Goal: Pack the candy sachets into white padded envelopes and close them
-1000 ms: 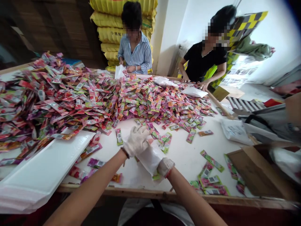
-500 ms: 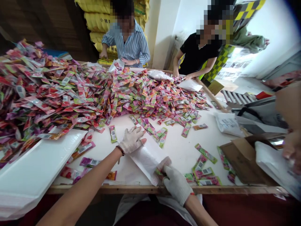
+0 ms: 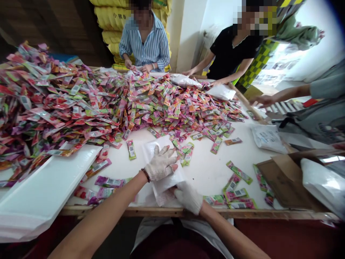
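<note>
At far left, a long, flat, glossy white plastic mailer (image 3: pixel 54 183) slants over the near edge, its far end against a heap of small pink, red and green foil sachets (image 3: pixel 81 104). Loose purple sachets (image 3: pixel 107 181) lie beneath and beside the left forearm, bounding the room on that side.

Next comes the left hand (image 3: pixel 162 164), in an off-white fabric glove with bare fingertips, its fingers spread flat on top of a white, glossy, padded envelope (image 3: pixel 163 185) rather than wrapped around it. The envelope lies directly under this hand, its long axis running away from the body, the near end tipped slightly right and just short of the brown wooden table rim (image 3: pixel 215 213).

The right hand (image 3: pixel 188 197), gloved alike and blurred, is curled at that near end and is the closer to it; whether its fingers grip the flap cannot be told. Rightward, white tabletop (image 3: pixel 206 171) gives sideways room as far as loose green-and-pink sachets (image 3: pixel 238 194). Farther right stands an open brown cardboard box (image 3: pixel 283 185).
</note>
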### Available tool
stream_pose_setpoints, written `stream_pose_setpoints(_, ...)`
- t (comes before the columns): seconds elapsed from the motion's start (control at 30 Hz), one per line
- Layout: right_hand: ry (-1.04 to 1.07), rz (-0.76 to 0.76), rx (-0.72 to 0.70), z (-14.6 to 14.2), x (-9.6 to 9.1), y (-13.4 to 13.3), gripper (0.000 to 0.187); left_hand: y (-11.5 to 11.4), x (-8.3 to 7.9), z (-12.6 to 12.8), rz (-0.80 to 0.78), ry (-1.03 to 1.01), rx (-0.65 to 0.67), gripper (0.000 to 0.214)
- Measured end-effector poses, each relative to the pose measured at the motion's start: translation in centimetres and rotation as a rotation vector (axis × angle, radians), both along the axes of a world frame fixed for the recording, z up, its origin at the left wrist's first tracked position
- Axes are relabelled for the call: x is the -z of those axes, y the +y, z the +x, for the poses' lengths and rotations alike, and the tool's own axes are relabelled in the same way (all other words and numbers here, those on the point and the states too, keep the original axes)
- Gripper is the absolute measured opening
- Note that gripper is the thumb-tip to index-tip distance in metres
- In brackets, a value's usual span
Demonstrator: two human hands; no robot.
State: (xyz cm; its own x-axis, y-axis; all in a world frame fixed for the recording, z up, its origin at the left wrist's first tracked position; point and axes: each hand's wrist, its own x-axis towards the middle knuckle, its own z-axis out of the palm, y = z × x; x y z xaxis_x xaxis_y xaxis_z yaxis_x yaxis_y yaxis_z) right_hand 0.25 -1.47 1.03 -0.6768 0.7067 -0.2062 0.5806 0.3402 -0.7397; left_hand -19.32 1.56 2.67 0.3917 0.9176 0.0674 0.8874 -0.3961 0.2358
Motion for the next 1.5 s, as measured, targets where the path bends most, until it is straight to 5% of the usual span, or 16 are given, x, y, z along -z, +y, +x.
stream_pose_setpoints(0.17,-0.180,0.363,-0.474,2.9,-1.2,-0.8,0.017,-1.7,2.1,1.0,0.097,0.022,0.009,0.046)
stream_pose_setpoints(0.37,-0.471,0.407,-0.461,-0.8,-0.8,0.7,0.019,-1.8,3.1,2.7,0.157,0.136,-0.003,0.047)
stream_pose_setpoints(0.53,-0.445,0.452,-0.426,-1.6,-1.6,0.1,0.018,-0.7,3.2,1.8,0.186,0.159,0.098,0.046)
stream_pose_setpoints(0.6,-0.301,0.392,-0.420,-0.8,-3.5,-1.5,0.016,0.2,3.2,0.8,0.204,0.155,0.208,0.047)
stream_pose_setpoints(0.73,0.136,-0.104,-0.600,1.1,-6.9,-3.6,0.020,2.3,2.9,-0.5,0.198,0.168,0.406,0.052)
stream_pose_setpoints(0.8,0.171,-0.109,-0.536,2.0,-6.5,-2.9,0.028,2.4,2.9,-0.3,0.182,0.161,0.396,0.058)
stream_pose_setpoints(0.9,0.004,0.224,-0.364,3.5,-3.2,0.0,0.036,0.5,3.3,0.5,0.194,0.080,0.293,0.064)
stream_pose_setpoints(1.03,-0.107,0.420,-0.459,5.2,1.2,2.8,0.030,-4.9,3.5,-0.6,0.135,-0.114,0.171,0.072)
stream_pose_setpoints(1.17,0.048,0.462,-0.432,5.7,2.2,2.9,0.032,-8.8,2.5,-4.2,-0.029,-0.198,0.106,0.069)
stream_pose_setpoints(1.37,0.047,0.468,-0.396,5.3,1.4,2.2,0.023,-6.9,1.5,-6.0,-0.096,-0.179,0.210,0.032)
stream_pose_setpoints(1.5,0.115,0.261,-0.042,4.9,1.0,1.7,0.017,-5.0,1.1,-6.6,-0.297,-0.310,0.073,0.012)
